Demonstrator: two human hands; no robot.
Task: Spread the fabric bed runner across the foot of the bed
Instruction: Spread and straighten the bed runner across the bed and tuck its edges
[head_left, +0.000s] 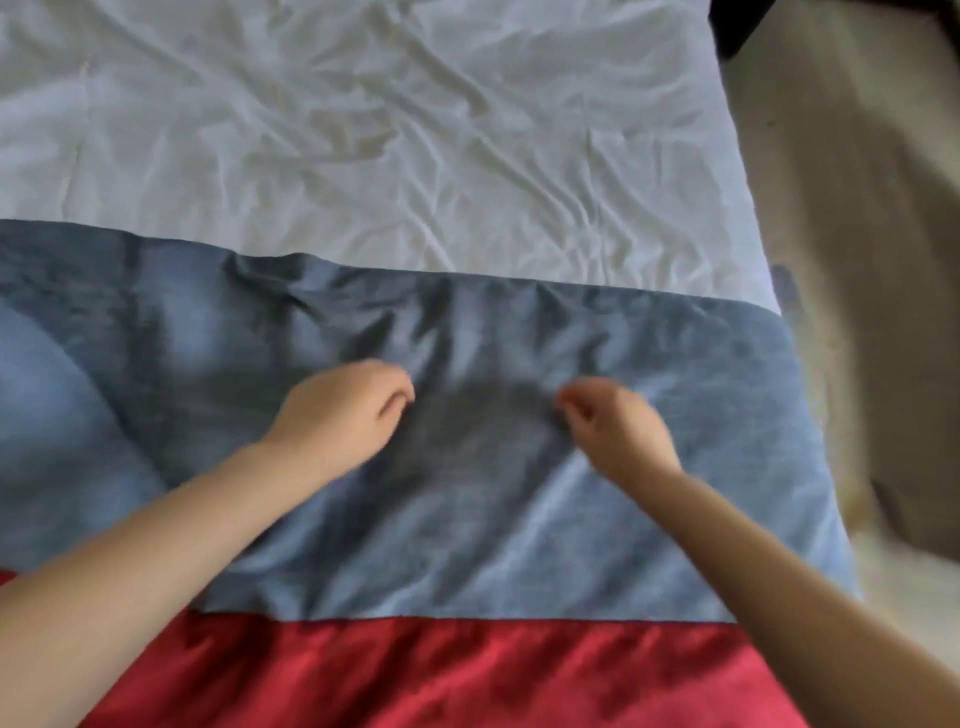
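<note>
wrinkled white bed sheet (363, 130) covers mattress | blue-grey fabric bed runner (519, 519) lies across bed's near end, creased, overlapping red satin cloth (441, 675) | left hand (337, 410) curled, resting on runner | right hand (618, 426) fingers bunched on runner; grip blurred, cannot tell

a bedroom, in a home or a guest room, the frame does not say which; a bed (717, 218) fills most of the view, covered by a creased white sheet (363, 130); a blue fabric runner (675, 467) lies across it, with red fabric (441, 675) at the near edge; a beige floor (857, 208) runs along the bed's right side.
</note>
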